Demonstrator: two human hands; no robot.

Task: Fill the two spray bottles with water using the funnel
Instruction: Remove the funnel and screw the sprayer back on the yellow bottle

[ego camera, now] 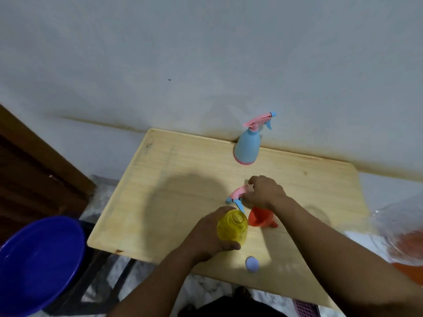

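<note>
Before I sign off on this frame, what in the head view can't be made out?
- Water level in the yellow bottle: the left hand wraps its side.
- Rear of the detached sprayer head: hidden under the right hand.
- Funnel spout: partly behind the right forearm.
- Blue basin: cut by the left edge.
- Plastic bag: blurred, cut by the right edge.

L hand (207,236) wraps the open-topped yellow bottle (232,227) upright on the wooden desk (160,179); R hand (263,193) holds the pink/blue spray head (238,195) down on the desk just behind it. Orange funnel (259,217) lies on its side beside the yellow bottle, under the R wrist. Blue spray bottle (248,145) w/ its pink trigger top on stands at the far edge by the wall; blue basin (39,259) sits off the desk's left.
</note>
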